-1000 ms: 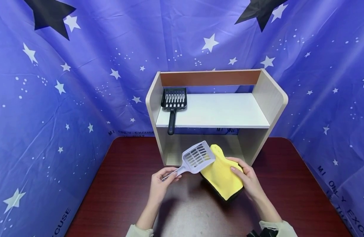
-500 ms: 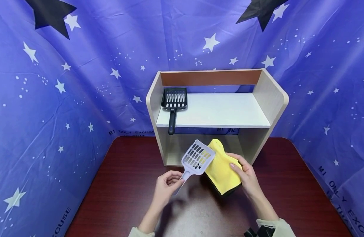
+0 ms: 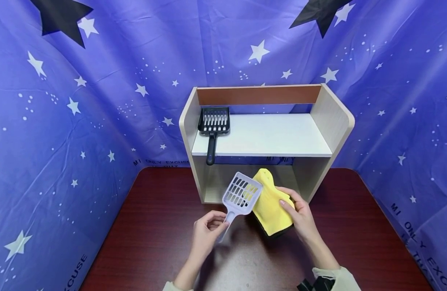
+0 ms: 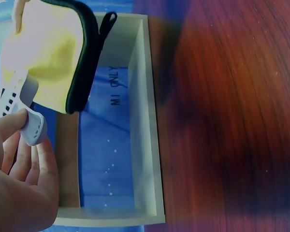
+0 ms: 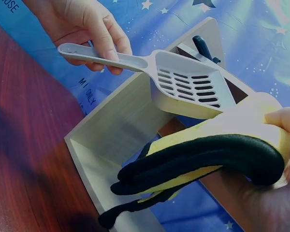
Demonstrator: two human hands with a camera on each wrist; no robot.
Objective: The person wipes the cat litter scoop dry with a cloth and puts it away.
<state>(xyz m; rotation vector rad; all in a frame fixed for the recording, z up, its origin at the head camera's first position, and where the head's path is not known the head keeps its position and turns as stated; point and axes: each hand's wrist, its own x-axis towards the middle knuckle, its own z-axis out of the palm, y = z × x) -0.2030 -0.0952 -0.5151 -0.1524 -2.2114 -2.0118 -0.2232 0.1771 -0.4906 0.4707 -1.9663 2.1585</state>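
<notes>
My left hand [image 3: 208,231] pinches the handle of a pale grey slotted litter scoop [image 3: 241,195], thumb on top and fingers beneath. In my right hand [image 3: 300,212] is a folded yellow cloth [image 3: 272,210] with a dark edging, gripped along its right side. The scoop's front rim overlaps the cloth's left edge in the head view. From the right wrist view, the scoop's basket [image 5: 188,87] meets the top of the cloth [image 5: 251,108], and the cloth's dark border [image 5: 203,157] shows in several layers. Both things are held up over the table, in front of the shelf.
A two-tier wooden shelf unit [image 3: 338,121] stands at the back of the dark red table [image 3: 154,226]. On its white upper board [image 3: 274,135], at the left, lies a black slotted scoop [image 3: 213,129], its handle jutting past the front edge. A blue star-patterned curtain [image 3: 136,81] hangs behind.
The left hand has moved slightly right and turned the scoop more upright. The right hand has shifted the cloth a little up and left. The black scoop has stayed in place.
</notes>
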